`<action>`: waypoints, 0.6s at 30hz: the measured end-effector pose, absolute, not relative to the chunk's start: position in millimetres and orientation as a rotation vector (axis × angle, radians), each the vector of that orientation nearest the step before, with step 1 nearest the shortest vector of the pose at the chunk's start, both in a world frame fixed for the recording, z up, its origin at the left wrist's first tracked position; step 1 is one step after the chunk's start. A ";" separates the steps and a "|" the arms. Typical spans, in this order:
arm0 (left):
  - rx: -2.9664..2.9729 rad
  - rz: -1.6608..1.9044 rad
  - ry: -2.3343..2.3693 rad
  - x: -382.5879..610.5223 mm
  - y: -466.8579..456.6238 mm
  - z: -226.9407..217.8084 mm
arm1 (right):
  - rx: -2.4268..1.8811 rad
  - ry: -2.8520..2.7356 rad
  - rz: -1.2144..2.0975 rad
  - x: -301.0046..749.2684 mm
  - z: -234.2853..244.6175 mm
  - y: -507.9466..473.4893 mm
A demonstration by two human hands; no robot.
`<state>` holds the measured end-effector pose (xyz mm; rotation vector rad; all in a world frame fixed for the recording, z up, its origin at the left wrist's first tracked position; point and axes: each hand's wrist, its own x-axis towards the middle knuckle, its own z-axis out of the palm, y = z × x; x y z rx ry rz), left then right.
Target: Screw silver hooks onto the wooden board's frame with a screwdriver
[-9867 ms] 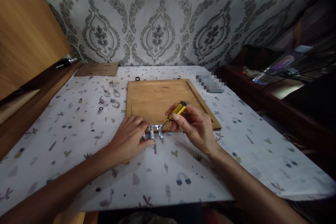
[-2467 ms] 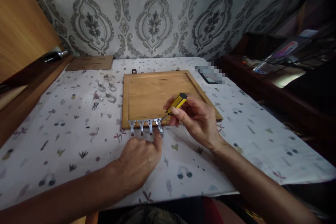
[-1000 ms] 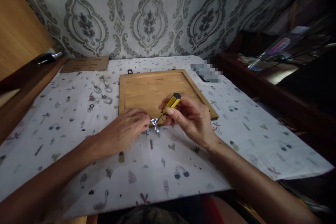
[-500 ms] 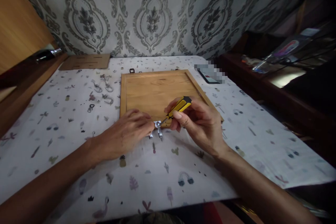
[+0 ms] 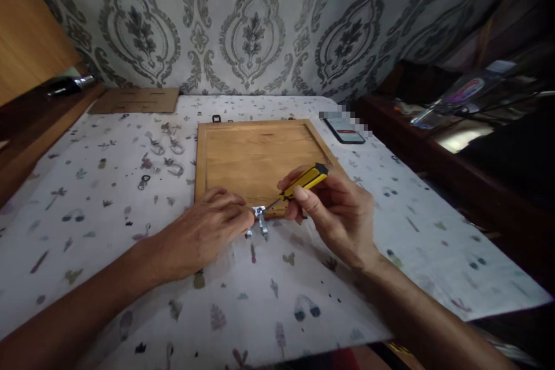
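A framed wooden board [image 5: 255, 153] lies on the patterned tablecloth in front of me. At its near edge sits a small silver double hook [image 5: 262, 224], its two prongs hanging over toward me. My left hand [image 5: 212, 228] is closed, fingertips pressed on the hook's left side and hiding part of it. Between the thumb and fingers of my right hand [image 5: 338, 211] is a yellow-and-black screwdriver [image 5: 306, 181]. The screwdriver slants down to the left, its tip at the hook's plate. Whether a screw sits under the tip is too small to tell.
Several loose metal hooks [image 5: 174, 146] lie left of the board. A flat piece of cardboard [image 5: 134, 100] rests at the back left, and a phone [image 5: 344, 130] at the back right. Beyond the table's right side is a clear plastic bottle [image 5: 468, 92].
My right hand has shifted slightly right, and the screwdriver lies a little flatter, its tip still at the hook. My left hand stays at the hook. The whole view has moved slightly.
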<state>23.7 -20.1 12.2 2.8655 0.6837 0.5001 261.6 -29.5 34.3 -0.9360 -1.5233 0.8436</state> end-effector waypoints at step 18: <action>2.717 0.588 0.713 27.0 -18.6 8.5 | -0.861 -1.630 0.824 263.5 29.8 -30.9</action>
